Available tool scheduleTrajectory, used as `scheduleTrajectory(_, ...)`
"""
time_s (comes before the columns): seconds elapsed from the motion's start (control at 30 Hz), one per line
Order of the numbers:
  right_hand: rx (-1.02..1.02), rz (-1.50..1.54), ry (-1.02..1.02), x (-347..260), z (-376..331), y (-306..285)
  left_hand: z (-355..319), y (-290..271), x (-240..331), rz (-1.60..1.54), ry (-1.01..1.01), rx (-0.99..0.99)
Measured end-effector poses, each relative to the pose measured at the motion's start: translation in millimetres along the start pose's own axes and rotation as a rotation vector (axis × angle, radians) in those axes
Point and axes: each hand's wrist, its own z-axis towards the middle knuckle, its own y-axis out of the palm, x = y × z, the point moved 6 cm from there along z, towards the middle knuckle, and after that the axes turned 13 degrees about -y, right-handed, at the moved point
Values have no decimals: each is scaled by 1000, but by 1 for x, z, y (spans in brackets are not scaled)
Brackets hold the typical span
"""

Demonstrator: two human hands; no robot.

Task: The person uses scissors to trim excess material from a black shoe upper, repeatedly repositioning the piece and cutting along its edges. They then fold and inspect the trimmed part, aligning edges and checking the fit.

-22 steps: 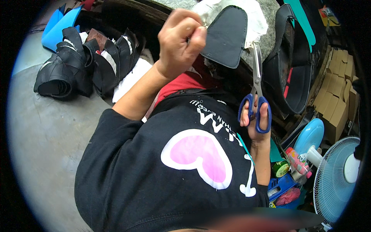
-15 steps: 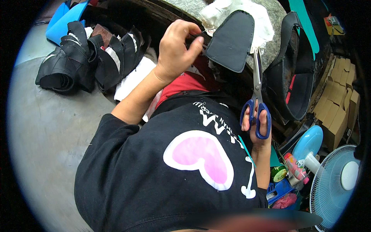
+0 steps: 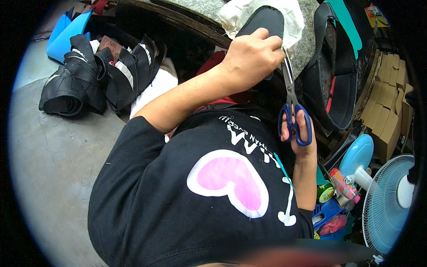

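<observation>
My right hand (image 3: 307,141) has its fingers through the blue handles of a pair of scissors (image 3: 291,94), whose blades point away from me and look nearly closed. A flat black stitched piece (image 3: 267,21) with a rounded end lies on white cloth (image 3: 294,24) upon a grey stone top (image 3: 195,4). My left hand (image 3: 254,60) reaches across the near part of that piece, its fingers curled and pressed together beside the blade tips. Whatever is in those fingers is too small or hidden to make out.
Rolled bundles of black pieces (image 3: 73,84) lie at the left, near a blue container (image 3: 66,38). A large black strap-like piece (image 3: 351,95) hangs over the right edge of the stone top. Cardboard boxes (image 3: 384,115) and a blue fan (image 3: 387,200) stand farther right.
My left hand has moved right, over the black stitched piece, and its fingers have closed near the blade tips. The scissors have shifted slightly up and left in view.
</observation>
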Motion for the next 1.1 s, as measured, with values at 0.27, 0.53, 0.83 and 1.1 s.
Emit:
scheduleTrajectory(0.27, 5, 3, 29, 2, 2, 2, 4, 7, 5, -185, -5, 32)
scheduleTrajectory(0.53, 0, 82, -30, 5, -2, -1, -13, -38, -64, -607, -318, 77)
scheduleTrajectory(0.83, 13, -80, -368, -40, 15, 5, -17, -41, -29, -257, -217, 182)
scheduleTrajectory(1.1, 91, -234, -451, -60, 58, 31, -57, -7, -70, -385, -772, -523)
